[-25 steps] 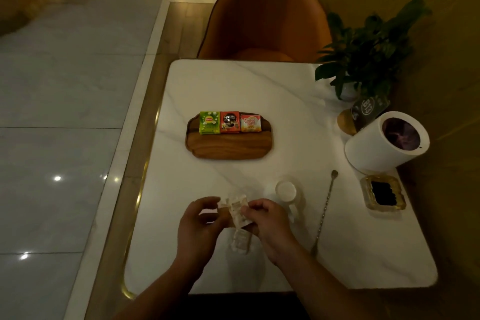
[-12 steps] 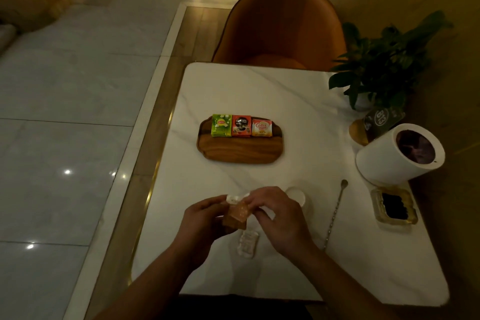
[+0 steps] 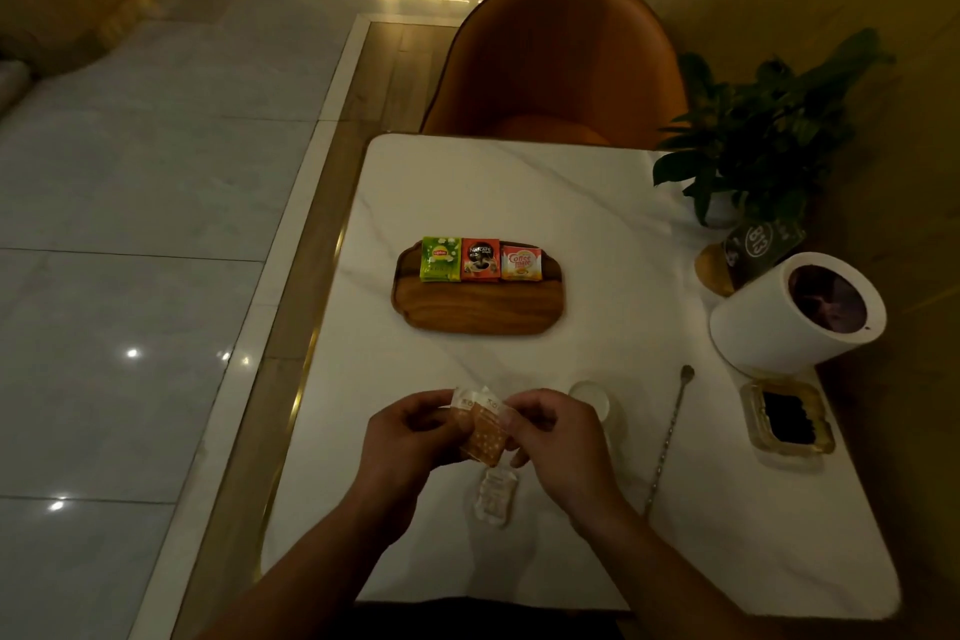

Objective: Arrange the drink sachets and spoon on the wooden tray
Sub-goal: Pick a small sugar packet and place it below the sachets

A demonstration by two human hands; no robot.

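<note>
The wooden tray (image 3: 478, 309) lies mid-table with three sachets in a row along its far edge: green (image 3: 440, 259), red (image 3: 480, 258) and orange-white (image 3: 521, 264). Above the table's near part, my left hand (image 3: 402, 434) and my right hand (image 3: 556, 442) together pinch small sugar sachets (image 3: 484, 431), brown and white ones. One white sachet (image 3: 493, 496) lies flat on the table just below them. The long thin spoon (image 3: 667, 437) lies on the table to the right of my right hand.
A small white cup (image 3: 592, 398) stands behind my right hand. At the right edge are a white cylindrical bin (image 3: 779, 322), a glass ashtray (image 3: 787, 418), a table-number sign (image 3: 756, 242) and a potted plant (image 3: 763, 135). An orange chair (image 3: 561, 62) faces me.
The view has shifted a little. My hands have turned the sachets between them, so the brown one now faces me; they stay at the same spot.
</note>
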